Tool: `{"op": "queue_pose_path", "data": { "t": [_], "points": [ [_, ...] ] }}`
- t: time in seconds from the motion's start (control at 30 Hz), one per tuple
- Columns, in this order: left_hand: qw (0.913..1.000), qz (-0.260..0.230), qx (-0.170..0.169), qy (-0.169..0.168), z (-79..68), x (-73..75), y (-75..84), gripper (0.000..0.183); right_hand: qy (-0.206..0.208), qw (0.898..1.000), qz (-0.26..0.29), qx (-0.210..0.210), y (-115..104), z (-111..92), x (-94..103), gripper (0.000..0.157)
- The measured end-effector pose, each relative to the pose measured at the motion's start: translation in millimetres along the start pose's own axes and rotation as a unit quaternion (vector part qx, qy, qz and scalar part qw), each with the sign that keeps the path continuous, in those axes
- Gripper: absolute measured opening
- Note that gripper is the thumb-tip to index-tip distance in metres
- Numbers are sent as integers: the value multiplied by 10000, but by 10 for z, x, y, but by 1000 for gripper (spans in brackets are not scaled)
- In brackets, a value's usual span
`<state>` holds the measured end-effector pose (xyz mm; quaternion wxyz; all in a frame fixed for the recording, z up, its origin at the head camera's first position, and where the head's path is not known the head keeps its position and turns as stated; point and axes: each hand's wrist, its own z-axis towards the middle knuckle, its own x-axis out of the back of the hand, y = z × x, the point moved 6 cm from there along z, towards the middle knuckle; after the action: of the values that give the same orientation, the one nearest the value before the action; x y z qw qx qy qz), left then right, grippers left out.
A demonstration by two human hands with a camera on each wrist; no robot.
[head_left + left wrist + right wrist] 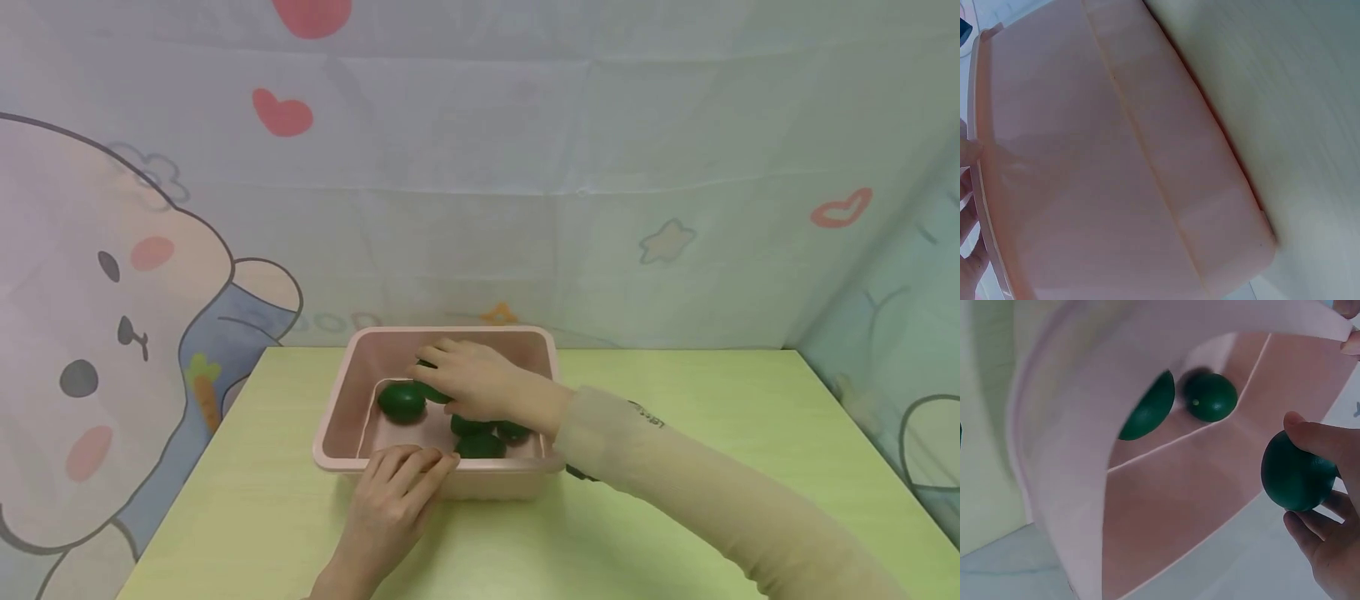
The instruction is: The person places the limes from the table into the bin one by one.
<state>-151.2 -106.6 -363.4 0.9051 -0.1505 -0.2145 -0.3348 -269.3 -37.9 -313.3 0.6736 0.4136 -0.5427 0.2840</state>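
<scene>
My right hand [476,379] is over the inside of a pink plastic bin [450,483] and grips a dark green oval fruit [1297,472] between thumb and fingers. In the right wrist view the held fruit is smooth, glossy and clear of the bin's floor. Another green fruit [402,402] lies on the floor at the bin's left. Several more green fruits [480,447] lie at its right, partly hidden by my right hand and the front wall. My left hand [393,500] holds the front rim, with its thumb [969,152] against the outside in the left wrist view.
The bin stands on a pale yellow-green table [675,467], near its back edge. Behind hangs a printed cloth [480,208] with hearts, a star and a cartoon bear. My right sleeve crosses the bin's right rim.
</scene>
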Motion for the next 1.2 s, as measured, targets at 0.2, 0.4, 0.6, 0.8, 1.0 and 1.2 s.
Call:
{"op": "queue_pose_path", "data": {
  "t": [0.2, 0.4, 0.6, 0.8, 1.0, 1.2],
  "points": [
    [10000, 35, -28, 52, 3, 4, -3, 28, -276, 9993, -207, 112, -60, 80, -71, 63],
    [10000, 37, -65, 50, -1, 1, -4, 28, -501, 9976, -367, 302, -115, 133, -116, 64],
    [10000, 27, -54, 28, -9, -3, -8, 28, -664, 9967, -343, 331, -124, 163, -170, 64],
    [10000, 0, -31, -6, -11, -5, -2, 29, -772, 9962, -293, 294, -114, 169, -212, 63],
    [10000, 14, -39, 18, -8, -5, -2, 29, -751, 9967, -291, 107, -81, 153, -175, 59],
    [10000, 30, -1, -9, -16, -4, -5, 30, -795, 9966, -224, -3, -37, 112, -160, 57]
  ]
}}
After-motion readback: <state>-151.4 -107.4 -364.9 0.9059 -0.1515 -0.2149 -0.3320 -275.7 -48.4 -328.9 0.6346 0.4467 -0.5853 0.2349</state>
